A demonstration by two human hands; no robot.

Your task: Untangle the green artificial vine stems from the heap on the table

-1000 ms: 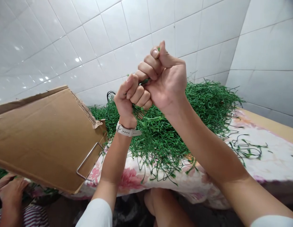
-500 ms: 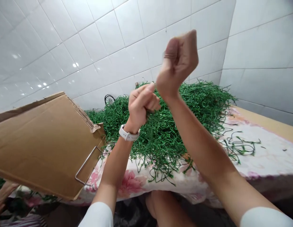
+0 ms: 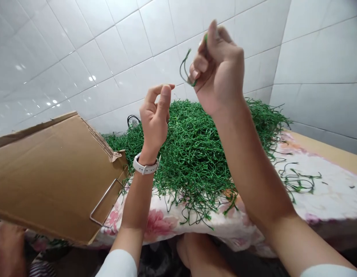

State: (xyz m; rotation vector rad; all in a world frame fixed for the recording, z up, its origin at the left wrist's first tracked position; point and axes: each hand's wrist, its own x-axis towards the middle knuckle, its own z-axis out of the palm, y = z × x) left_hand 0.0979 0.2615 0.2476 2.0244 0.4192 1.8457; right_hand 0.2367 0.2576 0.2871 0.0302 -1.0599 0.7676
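Above a large heap of thin green strands, both of my hands are raised. My right hand is closed on a green strand, which loops out to the left from its fingers; a bit of green also shows near the fingertips. Lower and to the left, my left hand has thumb and forefinger pinched together, and whatever it holds, if anything, is too small to make out. A white band circles the left wrist. The heap rests on a flowered cloth.
A cardboard sheet or box leans at the left, with a bent metal wire frame at its corner. Another person's hand shows at the lower left. White tiled walls rise behind. Loose strands lie at the right.
My right hand has risen and turned, and a strand now shows in it. My left hand has moved up and left. The other person's hand at the lower left has shifted.
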